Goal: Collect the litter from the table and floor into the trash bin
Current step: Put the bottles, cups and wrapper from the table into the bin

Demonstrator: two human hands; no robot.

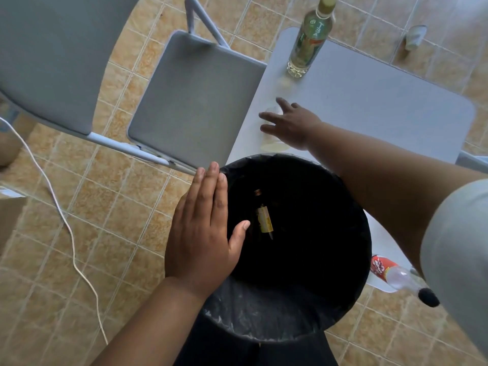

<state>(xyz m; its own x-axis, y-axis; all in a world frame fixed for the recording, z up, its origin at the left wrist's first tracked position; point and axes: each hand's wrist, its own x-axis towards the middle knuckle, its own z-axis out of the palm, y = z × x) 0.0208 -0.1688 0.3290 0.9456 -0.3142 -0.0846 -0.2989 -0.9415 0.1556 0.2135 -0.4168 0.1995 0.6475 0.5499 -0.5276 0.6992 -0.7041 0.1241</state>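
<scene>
A black-lined trash bin stands below me, with a small brown bottle with a yellow label lying inside. My left hand hovers flat and empty over the bin's left rim. My right hand reaches over the grey table with fingers spread around a clear plastic cup, which is blurred; I cannot tell if the fingers touch it. A tall green-labelled bottle stands at the table's far left. A red-labelled plastic bottle lies at the table's near edge. A crushed cup lies on the floor beyond.
A grey folding chair stands left of the table, its seat close to the bin. A white cable snakes across the tan tiled floor at left. A cardboard box sits at the far left edge.
</scene>
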